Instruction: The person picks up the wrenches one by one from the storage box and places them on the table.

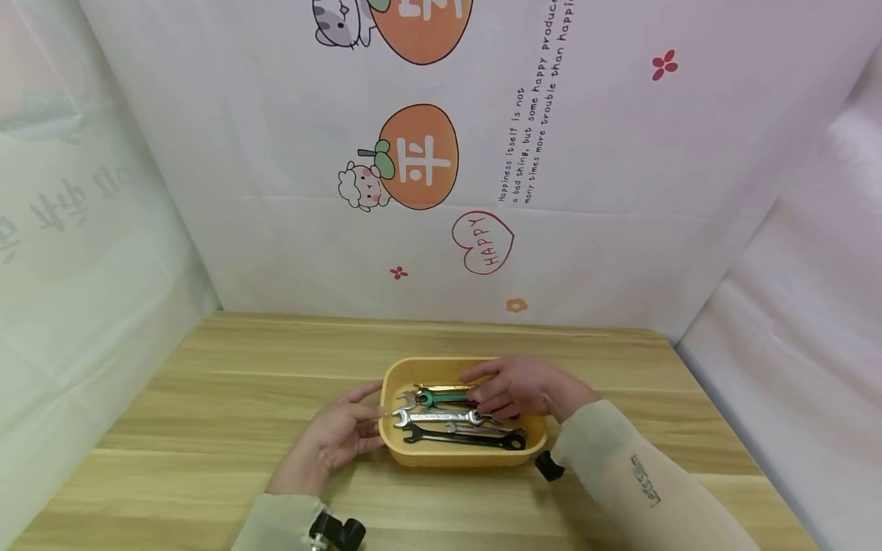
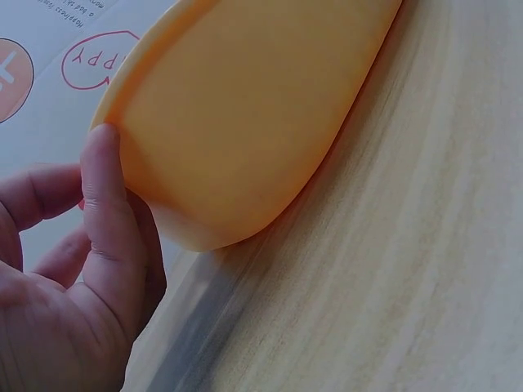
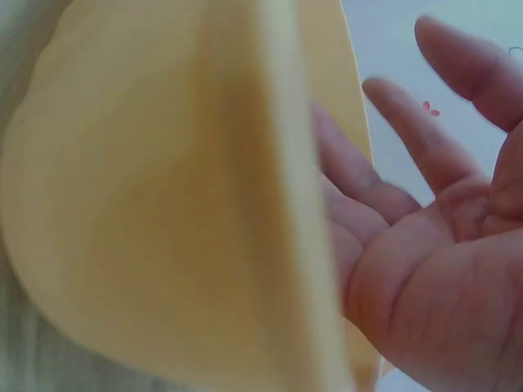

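A yellow plastic basket (image 1: 468,460) stands on the wooden table and holds several wrenches. Among them I see a green wrench (image 1: 444,397), a bright silver wrench (image 1: 434,417) and a black wrench (image 1: 463,438); a gold one (image 1: 430,387) lies at the far side. My left hand (image 1: 341,430) rests its fingertips against the basket's left end, near the rim. Over the right part of the basket hangs my right hand (image 1: 520,389), fingers spread and loosely bent, partly covering the wrenches' right ends. Its palm shows with nothing held in the right wrist view.
The wooden table (image 1: 207,428) extends around the basket. A white printed cloth (image 1: 586,260) hangs behind it, with more white cloth at the left and right sides. A black wrist mount (image 1: 338,529) sits on my left sleeve, and another (image 1: 549,465) on the right.
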Motion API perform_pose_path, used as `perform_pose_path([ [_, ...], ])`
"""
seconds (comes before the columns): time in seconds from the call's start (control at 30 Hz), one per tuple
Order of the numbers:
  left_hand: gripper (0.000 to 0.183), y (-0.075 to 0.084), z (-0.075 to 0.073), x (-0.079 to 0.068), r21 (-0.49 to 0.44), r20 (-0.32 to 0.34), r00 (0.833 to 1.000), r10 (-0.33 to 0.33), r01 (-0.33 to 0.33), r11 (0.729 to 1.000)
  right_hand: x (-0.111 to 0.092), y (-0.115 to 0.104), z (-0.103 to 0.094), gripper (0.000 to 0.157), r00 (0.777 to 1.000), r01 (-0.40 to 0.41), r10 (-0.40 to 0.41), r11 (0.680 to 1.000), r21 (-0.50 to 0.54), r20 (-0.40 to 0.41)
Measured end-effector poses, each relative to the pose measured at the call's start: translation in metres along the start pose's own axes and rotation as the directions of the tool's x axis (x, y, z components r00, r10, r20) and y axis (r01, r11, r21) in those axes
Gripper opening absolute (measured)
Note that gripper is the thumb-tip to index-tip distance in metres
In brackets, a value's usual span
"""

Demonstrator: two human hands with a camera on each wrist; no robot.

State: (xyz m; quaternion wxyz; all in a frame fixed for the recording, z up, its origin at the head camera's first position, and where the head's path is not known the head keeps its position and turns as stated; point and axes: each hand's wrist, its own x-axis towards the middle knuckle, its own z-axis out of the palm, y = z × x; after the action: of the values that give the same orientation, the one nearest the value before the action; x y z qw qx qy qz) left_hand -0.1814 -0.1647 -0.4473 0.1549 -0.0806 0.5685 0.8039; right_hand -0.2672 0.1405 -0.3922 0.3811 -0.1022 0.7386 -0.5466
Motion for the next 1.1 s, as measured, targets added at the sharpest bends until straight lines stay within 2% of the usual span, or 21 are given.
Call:
perform_pose_path([
  [0.07,0.062,0.000,0.000,0.000,-0.001,0.003,1.000,0.000,0.000,1.000,-0.002,0.003,0.000,0.048,1.000,0.004,-0.004,1.000,0.026,0.024],
  [0.17,0.063,0.000,-0.001,0.001,-0.003,0.006,1.000,-0.003,0.003,1.000,-0.005,0.008,0.002,0.044,0.995,0.002,-0.007,0.999,0.050,0.104],
  [0.33,0.062,0.000,0.000,0.002,-0.001,-0.002,1.000,-0.001,0.001,1.000,-0.005,0.016,0.010,0.040,0.977,-0.004,0.003,1.000,0.005,0.213],
  [0.53,0.061,-0.001,0.000,0.003,-0.005,-0.010,1.000,-0.002,0.002,1.000,-0.002,0.022,0.013,0.036,0.981,-0.016,0.011,1.000,0.025,0.196],
  [0.63,0.061,0.000,0.000,0.003,-0.006,-0.006,1.000,-0.002,0.002,1.000,0.000,0.022,0.013,0.037,0.980,0.026,-0.030,0.999,0.028,0.195],
  [0.83,0.062,-0.001,0.000,0.001,0.001,-0.006,1.000,-0.004,0.004,1.000,0.005,0.024,0.012,0.044,0.974,0.157,-0.143,0.985,-0.069,0.176],
  [1.1,0.063,-0.001,-0.001,0.001,0.000,0.003,1.000,-0.001,0.001,1.000,0.009,0.030,0.017,0.048,0.974,0.197,-0.167,0.957,-0.213,0.153],
])
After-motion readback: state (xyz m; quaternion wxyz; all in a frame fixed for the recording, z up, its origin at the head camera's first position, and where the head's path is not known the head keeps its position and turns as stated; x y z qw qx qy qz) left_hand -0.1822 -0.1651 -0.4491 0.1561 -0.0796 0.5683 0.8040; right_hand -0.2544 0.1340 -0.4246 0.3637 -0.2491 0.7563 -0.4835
